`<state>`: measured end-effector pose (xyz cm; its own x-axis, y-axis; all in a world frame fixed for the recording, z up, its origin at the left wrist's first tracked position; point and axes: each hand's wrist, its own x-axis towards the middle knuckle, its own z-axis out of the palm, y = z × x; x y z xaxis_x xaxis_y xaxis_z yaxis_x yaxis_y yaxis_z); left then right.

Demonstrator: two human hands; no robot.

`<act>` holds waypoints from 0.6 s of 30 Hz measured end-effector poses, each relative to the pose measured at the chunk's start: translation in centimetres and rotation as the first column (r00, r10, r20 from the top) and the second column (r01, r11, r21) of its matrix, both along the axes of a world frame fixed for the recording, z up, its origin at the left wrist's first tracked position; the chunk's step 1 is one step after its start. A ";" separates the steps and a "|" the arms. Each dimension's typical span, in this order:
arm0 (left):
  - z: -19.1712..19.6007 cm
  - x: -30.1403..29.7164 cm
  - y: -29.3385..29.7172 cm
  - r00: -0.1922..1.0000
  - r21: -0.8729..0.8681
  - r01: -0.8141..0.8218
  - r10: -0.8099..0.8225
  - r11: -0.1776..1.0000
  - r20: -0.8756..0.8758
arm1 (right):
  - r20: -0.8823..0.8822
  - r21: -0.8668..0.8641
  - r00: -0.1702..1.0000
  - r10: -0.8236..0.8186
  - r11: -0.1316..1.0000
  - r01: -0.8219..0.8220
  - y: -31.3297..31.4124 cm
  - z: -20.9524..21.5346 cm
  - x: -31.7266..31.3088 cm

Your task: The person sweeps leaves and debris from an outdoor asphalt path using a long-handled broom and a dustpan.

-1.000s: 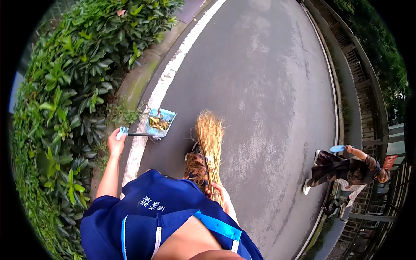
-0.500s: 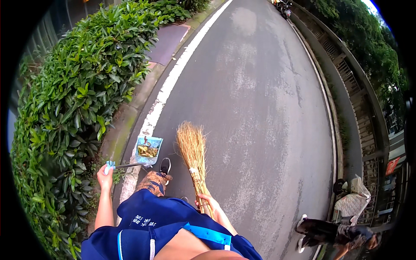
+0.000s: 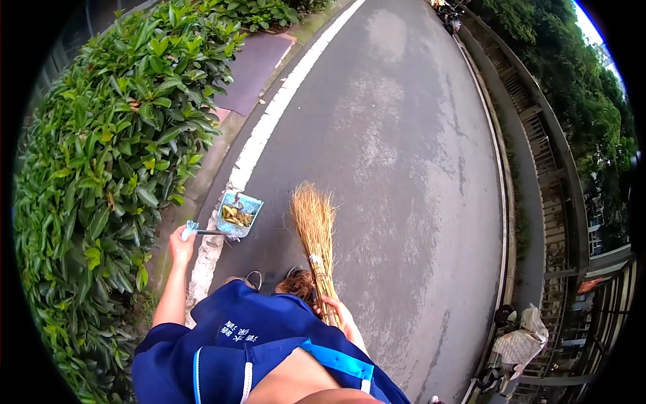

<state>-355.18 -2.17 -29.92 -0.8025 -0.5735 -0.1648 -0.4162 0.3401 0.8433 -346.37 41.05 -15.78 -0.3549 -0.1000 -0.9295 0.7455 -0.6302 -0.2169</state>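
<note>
My left hand (image 3: 182, 244) is closed around the light blue grip at the end of a dark handle. That handle leads to a blue dustpan (image 3: 247, 205), held out over the white edge line. Inside the pan lie yellow and brown dry leaves (image 3: 235, 215). My right hand (image 3: 338, 311) wraps round the bound lower stem of a straw broom (image 3: 313, 222). The broom's bristles fan out forward, away from me, over the grey road. I cannot tell whether the bristles touch the ground.
A dense green hedge (image 3: 114, 175) borders the kerb at left, with a purplish mat (image 3: 252, 71) farther ahead. The asphalt road (image 3: 404, 202) stretches forward. Along the right run a fence (image 3: 548, 175) and a parked scooter with a quilted cover (image 3: 518, 347). More vehicles (image 3: 447, 13) stand far ahead.
I have moved forward along the road, and my stepping leg has changed. Dustpan and broom have shifted slightly right in view. The person at lower right has nearly left the picture.
</note>
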 end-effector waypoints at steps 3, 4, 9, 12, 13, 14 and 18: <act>-0.3 -6.6 0.0 0.999 0.024 0.004 -0.003 1.000 -0.044 | -0.054 -0.013 0.999 0.003 1.000 -0.004 1.0 -0.1 -5.8; 0.1 -8.9 0.5 0.999 0.022 0.004 -0.003 1.000 -0.045 | -0.086 -0.002 0.996 0.016 1.000 -0.017 1.4 -0.3 -7.8; 1.3 -19.8 2.5 1.000 -0.039 -0.020 0.020 0.999 0.016 | 0.001 -0.051 0.997 0.083 0.995 -0.083 4.8 -4.0 -19.4; 0.1 -24.4 3.3 0.998 -0.029 -0.047 0.047 0.998 -0.030 | -0.005 -0.082 0.990 0.143 0.986 -0.143 6.4 -5.6 -26.6; 0.1 -26.4 3.6 0.998 -0.045 -0.061 0.061 0.997 -0.001 | -0.070 -0.110 0.983 0.169 0.978 -0.176 7.0 -5.9 -29.1; 0.2 -28.2 3.7 0.996 -0.061 -0.077 0.079 0.995 0.030 | -0.074 -0.121 0.982 0.176 0.975 -0.184 7.5 -6.1 -31.7; 2.3 -34.5 4.9 0.996 -0.056 -0.087 0.089 0.995 0.030 | -0.214 -0.008 0.921 0.325 0.942 -0.334 8.1 -4.8 -41.7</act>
<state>-389.71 2.71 -27.58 -0.7432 -0.6505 -0.1564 -0.4735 0.3463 0.8099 -388.11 49.15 -20.62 -0.4789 -0.2831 -0.8310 0.8541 -0.3688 -0.3666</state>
